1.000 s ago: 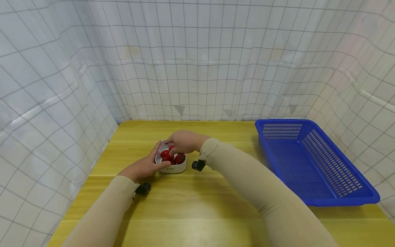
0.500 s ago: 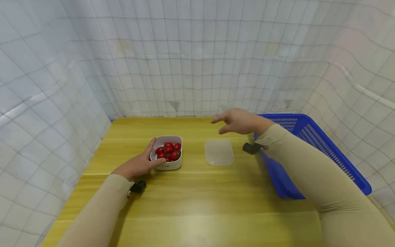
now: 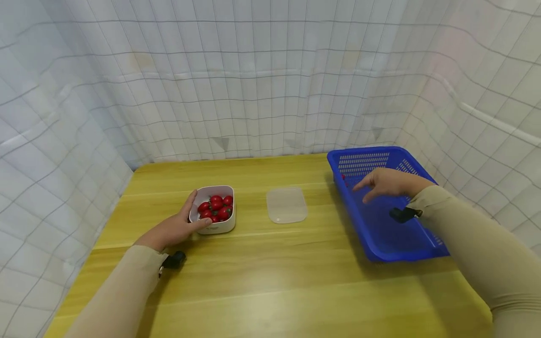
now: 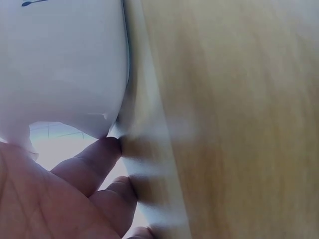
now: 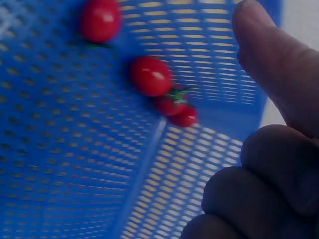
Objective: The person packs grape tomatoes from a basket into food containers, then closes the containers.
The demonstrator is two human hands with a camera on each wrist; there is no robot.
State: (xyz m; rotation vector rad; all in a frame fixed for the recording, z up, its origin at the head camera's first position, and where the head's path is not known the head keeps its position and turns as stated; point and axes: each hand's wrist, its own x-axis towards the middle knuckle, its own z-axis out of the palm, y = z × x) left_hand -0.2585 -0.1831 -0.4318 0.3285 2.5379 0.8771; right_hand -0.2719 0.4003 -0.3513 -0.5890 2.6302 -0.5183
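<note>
The left hand [image 3: 171, 230] grips the white box of cherry tomatoes [image 3: 214, 214] near the desk's left edge. The right hand [image 3: 386, 183], fingers loosely spread and holding nothing, hovers over the blue basket [image 3: 382, 234] at the desk's right edge; tomatoes [image 5: 149, 74] dropped there may roll along its slotted floor or bruise.

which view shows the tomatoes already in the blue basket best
The right wrist view: small red cherry tomatoes lie clear on the blue plastic basket mesh. The head view shows only a red speck there; the left wrist view shows none.
</note>
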